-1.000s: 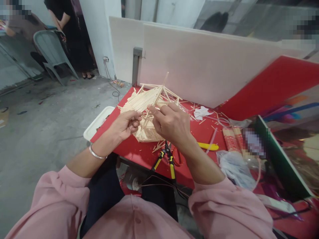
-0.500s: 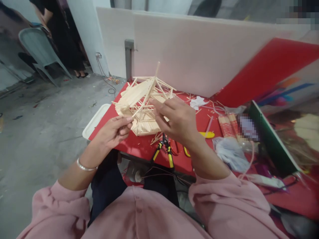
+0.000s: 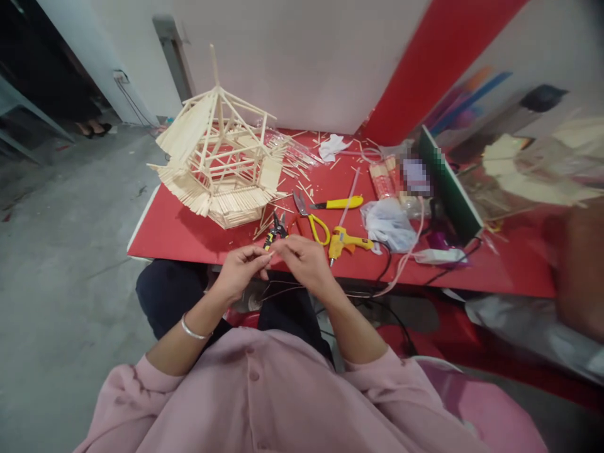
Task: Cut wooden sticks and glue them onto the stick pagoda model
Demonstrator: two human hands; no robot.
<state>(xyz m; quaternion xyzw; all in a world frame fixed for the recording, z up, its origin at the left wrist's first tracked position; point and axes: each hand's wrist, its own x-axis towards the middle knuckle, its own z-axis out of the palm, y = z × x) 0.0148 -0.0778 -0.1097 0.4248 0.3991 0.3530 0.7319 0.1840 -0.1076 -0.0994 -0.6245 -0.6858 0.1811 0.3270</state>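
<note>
My left hand (image 3: 243, 270) and my right hand (image 3: 304, 261) meet in front of the table's near edge, fingertips pinched together. Something small and pale shows between them, too tiny to name. Beyond them stands a model house of thin wooden sticks (image 3: 238, 202), with an open frame and a roof partly covered in sticks; neither hand touches it. Just behind my fingers lie black-and-yellow pliers (image 3: 271, 238), partly hidden by them. Scissors with yellow handles (image 3: 319, 229) and a yellow glue gun (image 3: 346, 240) are close to my right hand.
On the red table (image 3: 189, 242) lie a yellow utility knife (image 3: 342, 202), loose stick pieces, a plastic bag (image 3: 389, 223), stick packets (image 3: 382, 179) and a green board (image 3: 450, 185). Cables hang at the front edge. Another person's arm (image 3: 582, 270) is at the right.
Both hands have come away from the stick model, back toward my body, and closed together. The view has swung right, so the model appears farther left and the glue gun shows.
</note>
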